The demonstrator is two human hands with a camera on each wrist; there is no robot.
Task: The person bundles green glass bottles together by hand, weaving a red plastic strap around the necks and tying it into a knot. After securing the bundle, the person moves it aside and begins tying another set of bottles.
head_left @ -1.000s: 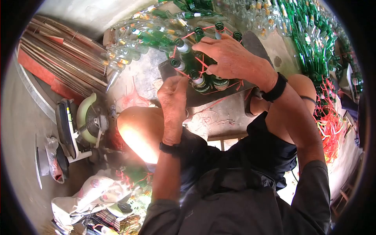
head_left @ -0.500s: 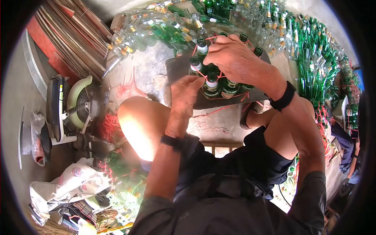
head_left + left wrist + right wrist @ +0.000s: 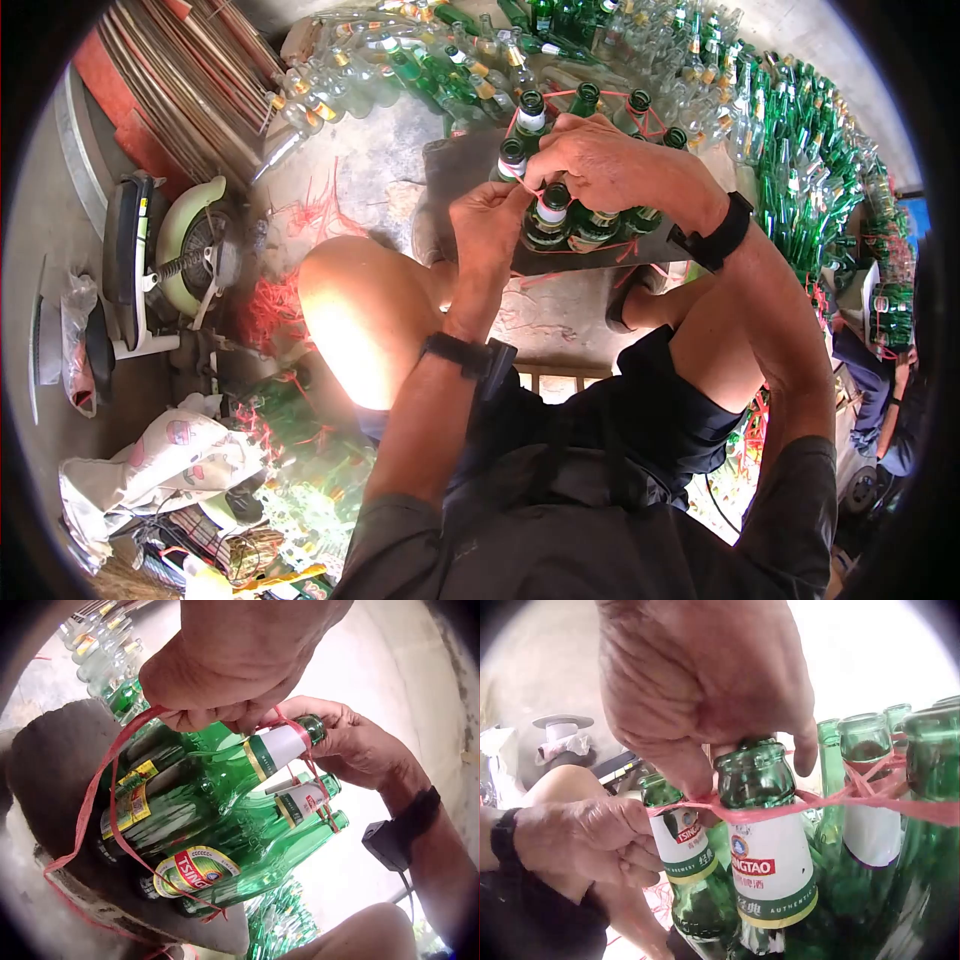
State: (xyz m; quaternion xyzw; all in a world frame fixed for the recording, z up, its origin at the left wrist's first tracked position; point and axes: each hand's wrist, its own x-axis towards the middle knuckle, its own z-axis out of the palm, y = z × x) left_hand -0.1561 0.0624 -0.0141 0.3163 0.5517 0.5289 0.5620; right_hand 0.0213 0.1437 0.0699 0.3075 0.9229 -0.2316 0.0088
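Observation:
Green glass bottles (image 3: 547, 232) stand grouped on a dark slab (image 3: 455, 170), red plastic strip running around their necks. The left hand (image 3: 487, 222) pinches the strip at the group's left side; in the left wrist view that hand (image 3: 240, 660) has the red strip (image 3: 94, 784) trailing from its curled fingers. Touching the left fingertips, the right hand (image 3: 630, 170) reaches over the bottles. In the right wrist view the right hand (image 3: 709, 690) pinches the strip (image 3: 757, 815) beside a labelled bottle neck (image 3: 769, 862), its fingers behind and around the neck.
Many loose bottles (image 3: 400, 65) lie beyond the slab, and green ones (image 3: 800, 150) are piled at the right. Long rods (image 3: 190, 80), a wheel (image 3: 205, 250) and a white sack (image 3: 165, 455) are on the left. Bent knees flank the slab.
The right hand has drawn back from the far bottle necks toward the left hand. The left hand has moved in, and their fingertips now meet. The head view has shifted slightly.

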